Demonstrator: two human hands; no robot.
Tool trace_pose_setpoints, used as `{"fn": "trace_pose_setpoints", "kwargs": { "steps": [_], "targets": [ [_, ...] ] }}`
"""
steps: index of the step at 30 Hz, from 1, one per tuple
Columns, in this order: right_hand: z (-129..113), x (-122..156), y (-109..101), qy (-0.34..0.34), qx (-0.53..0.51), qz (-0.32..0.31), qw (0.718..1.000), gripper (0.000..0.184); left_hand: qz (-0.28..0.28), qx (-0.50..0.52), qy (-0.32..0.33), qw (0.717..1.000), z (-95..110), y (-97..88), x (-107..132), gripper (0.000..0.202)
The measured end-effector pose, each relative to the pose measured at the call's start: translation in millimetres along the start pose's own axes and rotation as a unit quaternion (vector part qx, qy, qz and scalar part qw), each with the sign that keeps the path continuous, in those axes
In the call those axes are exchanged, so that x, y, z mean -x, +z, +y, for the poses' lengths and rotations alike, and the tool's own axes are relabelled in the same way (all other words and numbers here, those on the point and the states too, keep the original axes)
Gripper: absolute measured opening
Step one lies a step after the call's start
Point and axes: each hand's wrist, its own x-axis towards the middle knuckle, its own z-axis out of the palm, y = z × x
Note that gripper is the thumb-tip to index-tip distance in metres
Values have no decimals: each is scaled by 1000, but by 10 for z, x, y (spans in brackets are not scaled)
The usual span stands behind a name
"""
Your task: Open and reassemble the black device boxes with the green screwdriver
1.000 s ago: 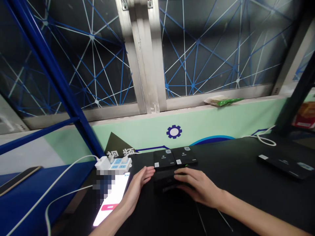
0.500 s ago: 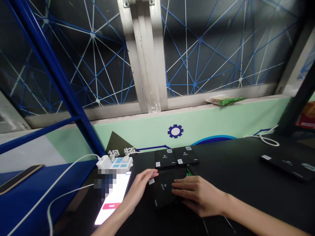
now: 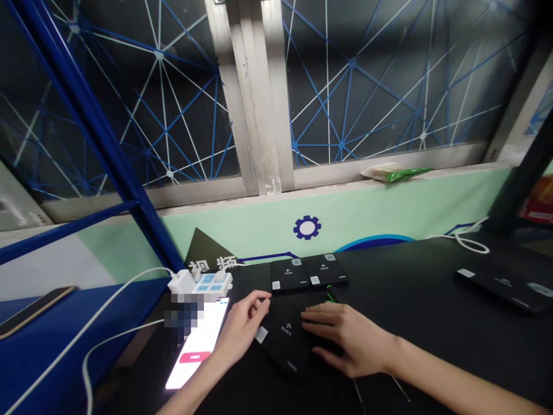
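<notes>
A flat black box [image 3: 287, 337] with a small white logo and a white sticker lies on the black table [image 3: 410, 323] in front of me. My left hand [image 3: 242, 328] curls around its left edge, fingers bent at the corner. My right hand [image 3: 345, 337] lies flat on its right half, fingers stretched out and pressing down. Two more black boxes [image 3: 307, 272] sit side by side just behind it.
A lit phone [image 3: 196, 346] lies left of my left hand, beside a white power strip [image 3: 201, 283] with white cables. Another phone [image 3: 34, 308] rests on the blue shelf at far left. Black boxes [image 3: 505, 285] lie at far right. A green packet [image 3: 395, 172] sits on the window sill.
The black box has turned and slid nearer to me under both hands, its logo side now showing. My left hand has curled onto its left edge.
</notes>
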Motion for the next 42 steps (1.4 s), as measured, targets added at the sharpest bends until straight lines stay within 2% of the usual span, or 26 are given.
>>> {"fn": "trace_pose_setpoints", "kwargs": {
  "steps": [3,6,9,12,13,15,20,24,28,35,42],
  "targets": [
    [-26,-18,-31,35,12,-1,999,47,15,-130,16,991,31,52,51,35],
    [-40,-41,-54,50,23,-15,998,58,16,-237,37,971,73,109,110,29],
    [-37,-58,-55,53,20,-23,998,59,32,-292,57,954,130,139,157,26],
    [-4,-53,-33,55,3,-8,998,52,85,-312,124,938,198,171,215,23],
    [16,-45,-23,56,-3,4,998,49,87,-309,147,936,218,193,242,23],
    [68,-24,-1,61,-5,32,998,44,55,-297,178,937,246,263,301,27],
    [199,27,40,83,36,86,992,44,-37,-298,221,928,259,478,398,63],
    [249,38,66,103,60,97,988,38,-89,-323,212,918,264,544,395,65],
    [265,44,88,114,72,95,986,33,-72,-332,209,917,201,491,429,64],
    [271,52,99,111,78,89,987,27,-20,-338,182,923,-9,203,544,61],
    [282,39,107,111,55,88,988,26,-6,-332,145,932,-152,50,458,59]
  ]
}}
